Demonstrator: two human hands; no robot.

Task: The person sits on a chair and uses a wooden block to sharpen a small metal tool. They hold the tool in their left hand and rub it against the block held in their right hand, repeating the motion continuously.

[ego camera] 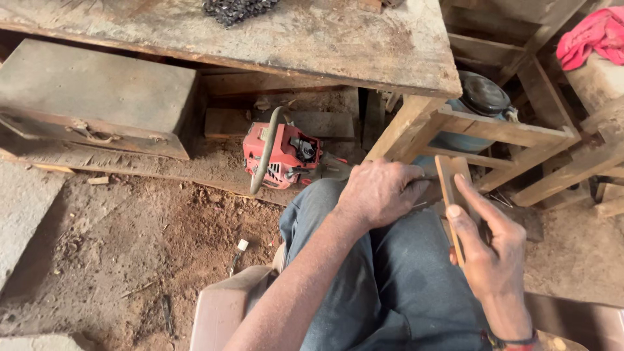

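My right hand (489,246) holds a small flat piece of wood (450,184) upright over my lap, fingers stretched along its face. My left hand (379,193) rests on my knee in blue jeans, closed around a thin dark tool whose tip pokes out toward the wood piece; what kind of tool it is I cannot tell. I sit on a pale chair (224,305).
A red chainsaw body (286,155) lies on the dirt floor under a worn wooden workbench (325,39). A saw chain (235,9) lies on the bench top. A grey wooden box (97,97) is at left, a wooden frame (513,133) with a blue container at right, a pink cloth (595,36) beyond.
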